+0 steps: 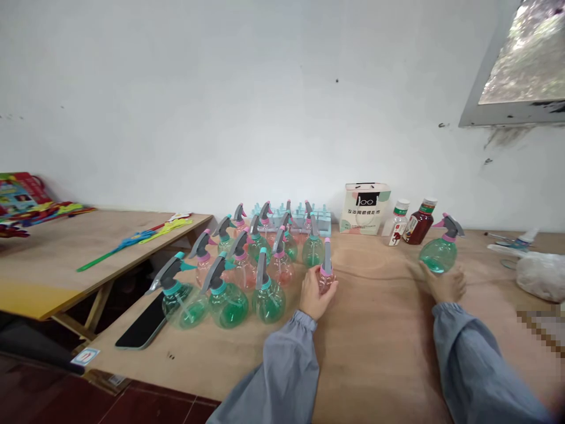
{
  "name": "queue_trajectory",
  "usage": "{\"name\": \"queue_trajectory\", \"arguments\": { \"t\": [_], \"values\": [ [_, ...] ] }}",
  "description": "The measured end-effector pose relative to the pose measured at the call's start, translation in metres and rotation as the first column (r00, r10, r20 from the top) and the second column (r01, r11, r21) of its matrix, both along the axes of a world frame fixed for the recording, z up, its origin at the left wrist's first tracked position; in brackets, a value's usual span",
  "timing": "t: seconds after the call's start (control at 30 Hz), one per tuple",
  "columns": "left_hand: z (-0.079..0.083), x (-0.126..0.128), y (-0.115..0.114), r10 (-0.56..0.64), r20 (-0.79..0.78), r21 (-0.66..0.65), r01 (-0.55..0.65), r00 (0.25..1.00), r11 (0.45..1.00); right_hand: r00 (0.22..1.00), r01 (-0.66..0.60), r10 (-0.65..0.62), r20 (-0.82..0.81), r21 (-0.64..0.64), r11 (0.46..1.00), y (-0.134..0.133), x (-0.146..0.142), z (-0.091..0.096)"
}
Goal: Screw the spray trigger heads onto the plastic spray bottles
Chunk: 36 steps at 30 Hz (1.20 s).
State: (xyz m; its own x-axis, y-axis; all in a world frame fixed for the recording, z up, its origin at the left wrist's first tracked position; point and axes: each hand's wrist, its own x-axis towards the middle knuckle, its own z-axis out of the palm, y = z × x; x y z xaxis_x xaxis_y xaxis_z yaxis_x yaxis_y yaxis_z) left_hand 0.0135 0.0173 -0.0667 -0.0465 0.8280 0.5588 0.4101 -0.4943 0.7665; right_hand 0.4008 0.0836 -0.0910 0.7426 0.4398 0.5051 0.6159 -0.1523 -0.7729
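Pink spray bottle (326, 281) is pinched by the left hand (315, 295), green bottle (438, 254) cupped by the right hand (445, 287); sorting seems underway, next wanting steady placement.

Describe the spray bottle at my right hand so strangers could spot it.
On the wooden table, look right past the paper bag. By the right hand, one green spray bottle has a pink collar; the clustered green bottles have teal collars.

Left hand (315, 297): fingers (311, 277) around a pink spray bottle (325, 284). Right hand (445, 285): holding a green spray bottle (439, 253). Further pink and green spray bottles (228, 305) grouped on the surface (375, 335); phone (140, 325) beside them. Paper bag (364, 213) stands near the wall (265, 106).
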Motion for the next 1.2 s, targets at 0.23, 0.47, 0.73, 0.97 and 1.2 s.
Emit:
{"name": "queue_trajectory", "arguments": {
  "t": [0.23, 0.47, 0.73, 0.97, 1.2],
  "values": [
    [-0.006, 0.016, -0.011, -0.222, -0.021, 0.067, 0.223, 0.975, 0.973, 0.757, -0.653, 0.636, 0.148, 0.205, 0.729, -0.041, -0.101, 0.012],
    [-0.007, 0.024, -0.022, -0.491, -0.132, 0.061, 0.502, 0.861, 0.863, 0.292, -0.956, 0.954, 0.07, 0.066, 0.287, -0.071, -0.178, 0.045],
    [0.028, 0.021, 0.032, 0.189, 0.141, 0.147, -0.21, 0.972, 0.967, 0.297, -0.935, 0.951, -0.086, 0.174, 0.308, -0.081, -0.195, 0.043],
    [0.052, 0.019, 0.076, 0.368, -0.223, -0.217, -0.414, 0.903, 0.884, 0.364, -0.833, 0.907, -0.211, 0.361, 0.418, -0.069, -0.191, 0.036],
    [0.017, 0.009, 0.037, 0.365, -0.271, -0.113, -0.406, 0.891, 0.907, 0.11, -0.759, 0.876, -0.469, 0.529, 0.379, -0.072, -0.174, 0.044]
  ]
}}
